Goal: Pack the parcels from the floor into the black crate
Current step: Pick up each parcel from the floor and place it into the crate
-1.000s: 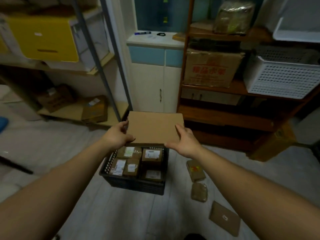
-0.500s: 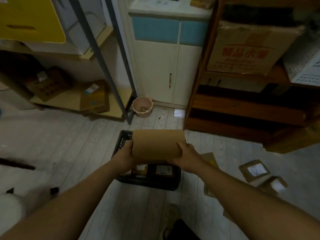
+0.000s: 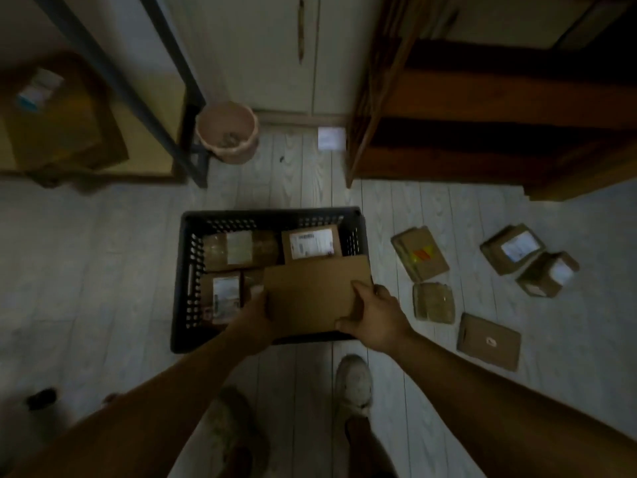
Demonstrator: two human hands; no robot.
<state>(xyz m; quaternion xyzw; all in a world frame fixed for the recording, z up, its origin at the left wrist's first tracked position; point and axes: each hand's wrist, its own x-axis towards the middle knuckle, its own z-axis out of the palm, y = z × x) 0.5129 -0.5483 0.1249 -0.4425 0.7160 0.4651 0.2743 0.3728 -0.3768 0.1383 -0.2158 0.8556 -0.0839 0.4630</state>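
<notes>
Both-hand grip on flat cardboard parcel (image 3: 312, 294): left hand (image 3: 255, 313) clamps left edge, right hand (image 3: 374, 313) clamps right edge. Now lowered from chest height a second ago to just over black crate (image 3: 193, 270), above its near-right part. Means placement is imminent. Long axis runs left-right, broad face up, slightly tilted. Five parcels left on floor (image 3: 517, 215), right of crate.

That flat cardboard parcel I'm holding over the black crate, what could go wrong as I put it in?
The flat cardboard parcel is wider than any gap left: labelled parcels already cover the black crate bottom, so it may sit tilted on top. Your right hand and left hand grip only its near edges, so it could slip.
</notes>
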